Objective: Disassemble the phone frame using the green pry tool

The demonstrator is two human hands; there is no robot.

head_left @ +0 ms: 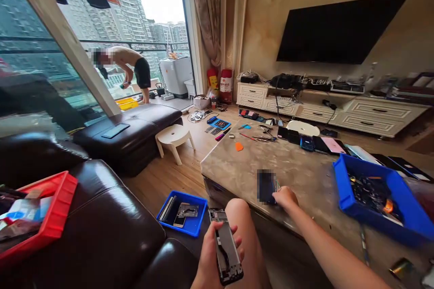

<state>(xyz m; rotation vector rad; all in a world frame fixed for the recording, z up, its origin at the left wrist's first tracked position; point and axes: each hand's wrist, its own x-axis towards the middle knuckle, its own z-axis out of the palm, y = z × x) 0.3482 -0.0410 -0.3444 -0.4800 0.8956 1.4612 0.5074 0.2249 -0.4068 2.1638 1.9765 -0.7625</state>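
Observation:
In my left hand (219, 248) lies an opened smartphone (228, 246), its back off and its inner frame, battery and a black flex cable showing. The fingers are wrapped around its sides above my knee. My right hand (285, 199) rests over the near edge of the table (233, 169), fingers closed on a thin tool (278, 184) that sticks up and whose kind I cannot make out. Right beside those fingers is a dark flat panel (266, 187), partly blurred, on the tabletop; whether the fingers touch it is hard to see.
A blue bin (342, 189) of small parts stands at right, with a row of phones (307, 143) behind it. Tools (264, 138) and an orange pick (239, 146) lie farther back. A small blue tray (200, 226) holds phone parts. Another person (130, 63) bends on the balcony.

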